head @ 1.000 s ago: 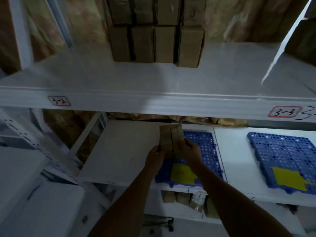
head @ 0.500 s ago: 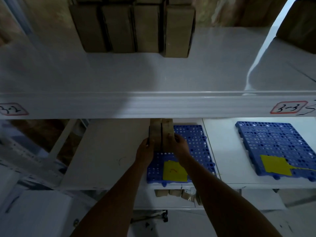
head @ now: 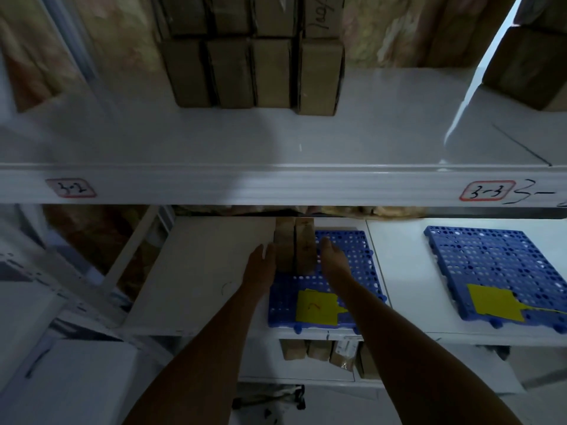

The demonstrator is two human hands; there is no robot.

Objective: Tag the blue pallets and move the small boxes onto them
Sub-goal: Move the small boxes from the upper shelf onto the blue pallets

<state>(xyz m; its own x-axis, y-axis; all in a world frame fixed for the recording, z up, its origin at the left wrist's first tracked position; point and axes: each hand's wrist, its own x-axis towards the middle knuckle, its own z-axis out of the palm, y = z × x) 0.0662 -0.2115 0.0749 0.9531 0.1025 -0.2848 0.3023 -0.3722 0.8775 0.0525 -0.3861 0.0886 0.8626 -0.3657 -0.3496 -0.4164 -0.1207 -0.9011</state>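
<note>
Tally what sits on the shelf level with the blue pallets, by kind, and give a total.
Blue pallets: 2, left one, right one
Yellow tags: 2, one on the left pallet, one on the right pallet
Small brown boxes: 2, standing side by side on the left pallet
Total: 6

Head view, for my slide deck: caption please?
Two small brown cardboard boxes stand on a tagged blue perforated plastic pallet.

Both hands are letting go: left hand (head: 260, 265) and right hand (head: 334, 262) opening beside the two boxes (head: 295, 251), now standing on the pallet (head: 356, 271).
</note>
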